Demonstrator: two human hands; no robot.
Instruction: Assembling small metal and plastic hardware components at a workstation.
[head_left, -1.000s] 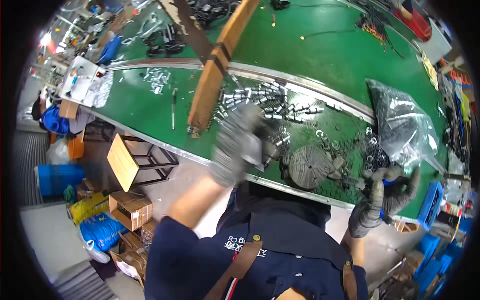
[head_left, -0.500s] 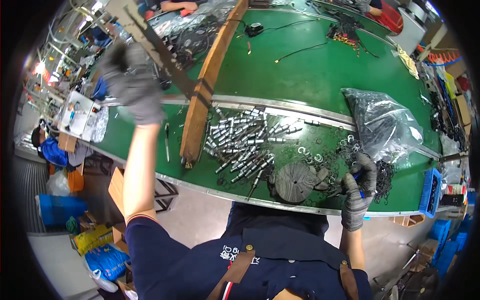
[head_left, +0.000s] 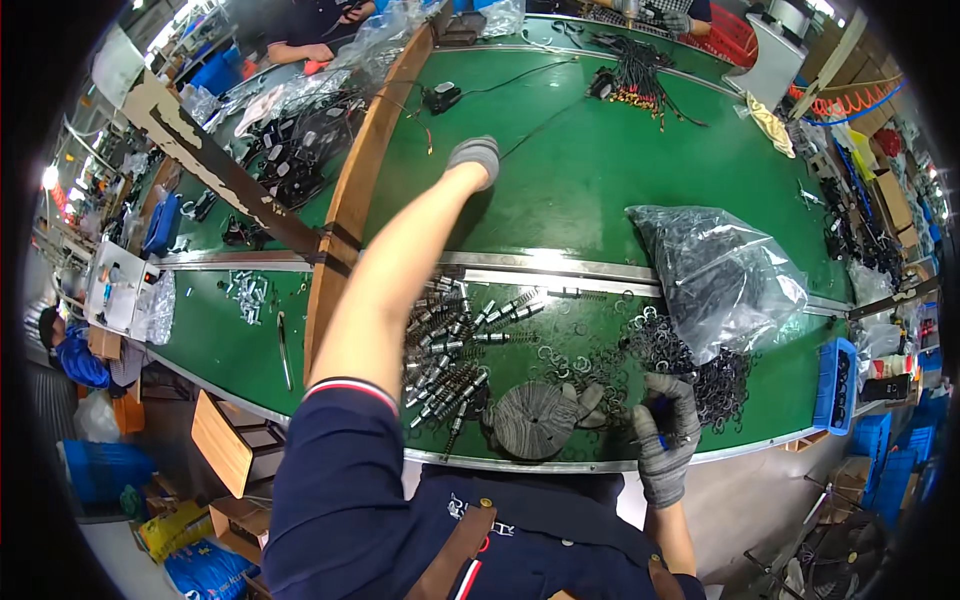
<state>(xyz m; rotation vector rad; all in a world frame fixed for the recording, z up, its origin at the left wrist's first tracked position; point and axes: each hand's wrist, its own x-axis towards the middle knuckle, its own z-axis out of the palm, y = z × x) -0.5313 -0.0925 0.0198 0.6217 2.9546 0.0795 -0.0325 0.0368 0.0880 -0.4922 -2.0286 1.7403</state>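
My left hand, in a grey knit glove, reaches over the far green worktop. It is at the near end of a thin black cable. Its fingers are hidden, so any hold on the cable cannot be made out. My right hand, also gloved, is curled around a blue-handled tool that looks like pliers. Beside it lie a heap of small black C-shaped clips and a round grey striped disc. Metal pins with springs lie to the left, partly behind my left arm.
A clear plastic bag sits behind the clips. A wooden bar and a worn post stand left of my arm. A black cable bundle lies farther back. A blue bin is at right. Other people work across the table.
My left hand has swung from the raised far left across the wooden bar to the cable. The view has shifted. My right hand stays by the clips with the blue-handled tool.
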